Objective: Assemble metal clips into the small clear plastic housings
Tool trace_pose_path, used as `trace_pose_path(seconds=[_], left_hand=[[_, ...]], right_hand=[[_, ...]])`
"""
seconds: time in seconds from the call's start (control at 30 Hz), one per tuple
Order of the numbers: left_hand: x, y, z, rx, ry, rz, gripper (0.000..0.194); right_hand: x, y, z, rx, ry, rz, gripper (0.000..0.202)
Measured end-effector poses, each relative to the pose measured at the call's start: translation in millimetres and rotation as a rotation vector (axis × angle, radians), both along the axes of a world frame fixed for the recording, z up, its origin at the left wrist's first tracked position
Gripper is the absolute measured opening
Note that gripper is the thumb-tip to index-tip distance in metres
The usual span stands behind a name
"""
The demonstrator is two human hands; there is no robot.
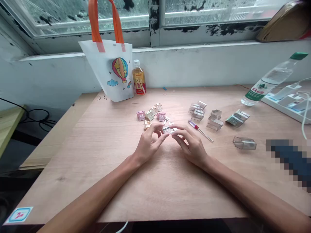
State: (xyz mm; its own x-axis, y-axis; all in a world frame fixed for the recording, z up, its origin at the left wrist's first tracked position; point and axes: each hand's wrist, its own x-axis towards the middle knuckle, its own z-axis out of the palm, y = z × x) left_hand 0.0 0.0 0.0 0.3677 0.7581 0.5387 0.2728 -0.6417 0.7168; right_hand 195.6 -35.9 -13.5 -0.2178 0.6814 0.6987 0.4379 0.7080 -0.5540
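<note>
Over the middle of the table, my left hand (150, 142) pinches a small pale pencil sharpener (166, 129) with a metal blade between thumb and fingers. My right hand (190, 144) is closed beside it, thumb and fingertips together at the sharpener's right side. What the right fingertips grip is too small to make out. Just beyond my hands are tiny loose pieces (166, 119) and several sharpener bodies in pink (140, 115), cream (149, 115) and orange (146, 125). A screwdriver (201, 130) with a purple and red handle lies right of my right hand.
Clear sharpener covers (197, 114) and smoky ones (244, 143) lie to the right. A water bottle (268, 81) leans over a power strip (286, 103). At the back stand a white bag (102, 71) and a drink bottle (139, 79). A pixelated patch hides the right edge.
</note>
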Motion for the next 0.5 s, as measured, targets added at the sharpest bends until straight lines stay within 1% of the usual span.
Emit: trace_pose_path(seconds=[0.1,0.17,0.27,0.33,0.4,0.5], left_hand=[[-0.2,0.1,-1.4,0.039,0.024,0.022,0.028],[-0.3,0.2,-2.6,0.069,0.045,0.036,0.028],[-0.2,0.6,-5.0,0.112,0.075,0.029,0.029],[0.1,1.1,-6.7,0.146,0.095,0.016,0.030],[0.5,1.5,-8.1,0.185,0.116,0.010,0.031],[1.0,1.9,-8.9,0.231,0.142,0.015,0.031]], right_hand=[[0.2,-1.1,1.8,0.023,0.008,-0.034,0.020],[-0.4,-2.5,3.1,0.018,0.055,-0.098,0.017],[-2.4,-4.0,3.8,-0.084,0.168,-0.172,0.010],[-4.1,-3.8,3.1,-0.181,0.218,-0.147,0.008],[-5.7,-2.9,2.1,-0.244,0.237,-0.098,0.007],[-7.5,-1.3,1.1,-0.250,0.239,-0.064,0.009]])
